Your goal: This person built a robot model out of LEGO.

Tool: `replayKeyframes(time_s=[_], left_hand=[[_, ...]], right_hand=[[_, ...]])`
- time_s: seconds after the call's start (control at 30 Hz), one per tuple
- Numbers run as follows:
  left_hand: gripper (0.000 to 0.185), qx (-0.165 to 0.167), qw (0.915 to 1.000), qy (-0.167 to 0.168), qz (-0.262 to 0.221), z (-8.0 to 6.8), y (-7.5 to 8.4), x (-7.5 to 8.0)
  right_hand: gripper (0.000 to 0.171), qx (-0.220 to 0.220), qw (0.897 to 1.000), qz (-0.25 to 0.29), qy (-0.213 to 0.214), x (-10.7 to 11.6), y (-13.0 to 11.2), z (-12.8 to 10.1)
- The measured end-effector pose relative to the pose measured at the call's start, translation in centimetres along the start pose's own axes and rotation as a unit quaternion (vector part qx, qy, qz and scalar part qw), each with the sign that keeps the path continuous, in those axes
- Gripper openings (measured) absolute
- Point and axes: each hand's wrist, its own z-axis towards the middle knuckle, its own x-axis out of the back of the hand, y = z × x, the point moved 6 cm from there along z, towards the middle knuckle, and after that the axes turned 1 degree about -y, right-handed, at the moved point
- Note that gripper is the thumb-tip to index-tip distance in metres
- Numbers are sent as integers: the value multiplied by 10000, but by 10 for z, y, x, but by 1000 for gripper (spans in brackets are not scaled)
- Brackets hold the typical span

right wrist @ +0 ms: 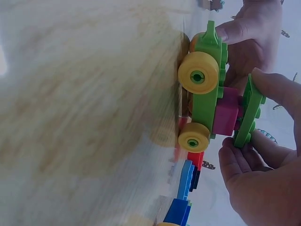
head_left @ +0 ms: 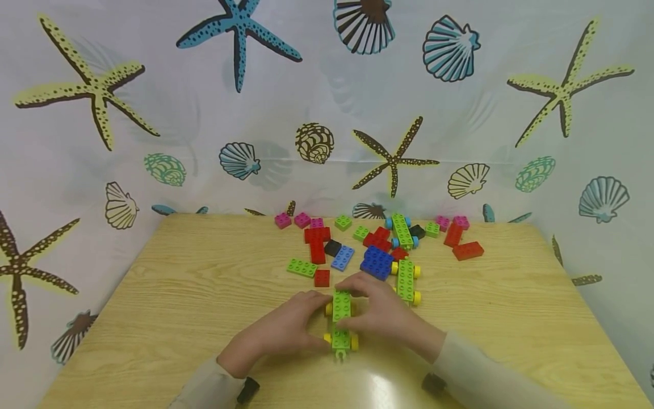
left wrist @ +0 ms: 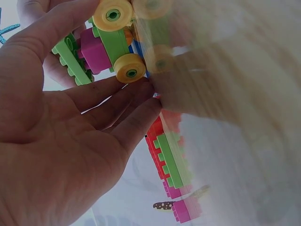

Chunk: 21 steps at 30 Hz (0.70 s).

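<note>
A small toy car built of a green plastic chassis with yellow wheels (head_left: 341,324) is seen on the light wooden table (head_left: 168,295), near its front edge at 6 o'clock of the loose brick pile. It is flanked by both hands: the left hand (head_left: 278,332) lies at its 9 o'clock and the right hand (head_left: 380,315) at its 3 o'clock.

From the head view only green studs and yellow wheels are visible. The wrist views reveal more: a magenta square brick (right wrist: 226,113) is shown sandwiched between the chassis and a flat green studded plate (right wrist: 248,115) on top. In the right wrist view the plate is pinched by the right thumb and fingertips, so that hand is closed on the car's upper part. In the left wrist view the left palm is seen spread, its fingers straight, the fingertips (left wrist: 141,101) just beside a yellow wheel (left wrist: 130,69); nothing is gripped by it.

At 12 o'clock of the car, a second green wheeled chassis (head_left: 406,280), a blue brick stack (head_left: 377,262), red, pink and black bricks are scattered. Behind, a sheet printed with starfish and shells (head_left: 92,91) is hung. No writing or brand can be read.
</note>
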Motion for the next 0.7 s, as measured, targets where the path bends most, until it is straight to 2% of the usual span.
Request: replayKeyframes(time_s=[0.37, 0.7], left_hand=[[93, -46, 10000, 13, 21, 0, 0, 0], [93, -11, 10000, 15, 32, 1, 1, 0]], right_hand=[[67, 210, 9994, -243, 98, -3, -1, 0], [69, 182, 9994, -278, 48, -4, -2, -1]])
